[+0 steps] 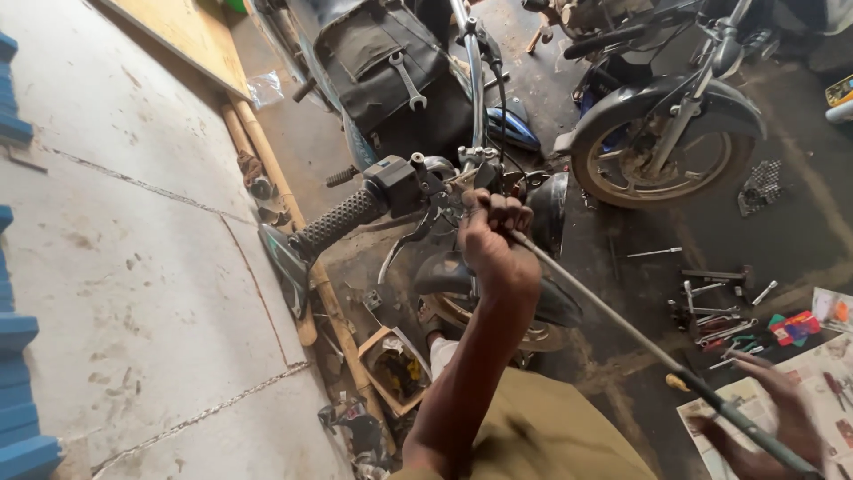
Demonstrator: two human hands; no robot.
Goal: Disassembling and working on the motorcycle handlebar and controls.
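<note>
Two hands are working on one long cable (613, 316) that runs from the handlebar of a motorcycle down toward the lower right corner. The left hand (491, 240) is closed in a fist, its fingers (502, 212) wrapped tight around the upper end of the cable, just beside the brake lever (410, 242) and the switch housing (397, 182). To the left of these fingers is the black ribbed handlebar grip (339, 220). The right hand (782, 413) is blurred at the lower right; it is at the lower, dark-sleeved part of the cable, but I cannot tell if its fingers are closed on it or only near it. Under this hand lie sheets of newspaper (831, 373) on the floor.

Beyond the right fingers, several wrenches and screwdrivers (715, 307) are spread on the dark floor. Well above the left fingers, a spanner (407, 78) rests on the black seat (391, 62) of the motorcycle. A second motorcycle shows its front wheel (662, 164) further to the right. Below the left forearm, a small open cardboard box (393, 369) sits beside a bamboo pole (293, 222) along the pale wall (133, 267)
</note>
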